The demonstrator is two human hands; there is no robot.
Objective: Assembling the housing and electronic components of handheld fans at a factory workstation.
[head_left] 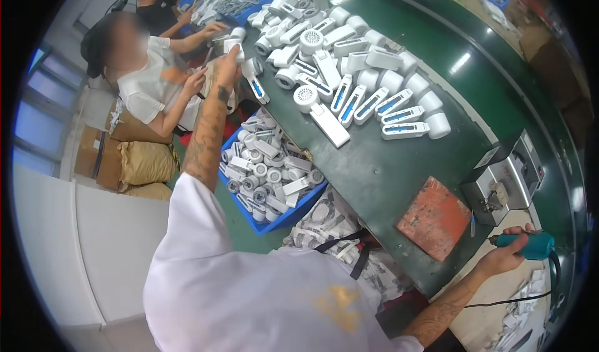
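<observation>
My left arm reaches far out to the left, and my left hand [227, 71] is closed on a white plastic housing [232, 46] at the bench's edge. Just beside that hand lies a white handheld unit [253, 80] with a blue strip in its handle. At the lower right, my right hand [504, 255] is wrapped round a teal electric screwdriver [538, 246] with a black cable. It is held level beside a metal box-shaped device [499, 180]. Another white unit with a round slotted head [321, 115] lies on the green bench [374, 171].
Many white units [349, 46] cover the far bench, some fanned in a row. A worn reddish square pad [435, 219] lies near the right. Below the bench stands a blue crate [268, 227] full of white parts. A co-worker [146, 77] sits at the left, close to my left hand.
</observation>
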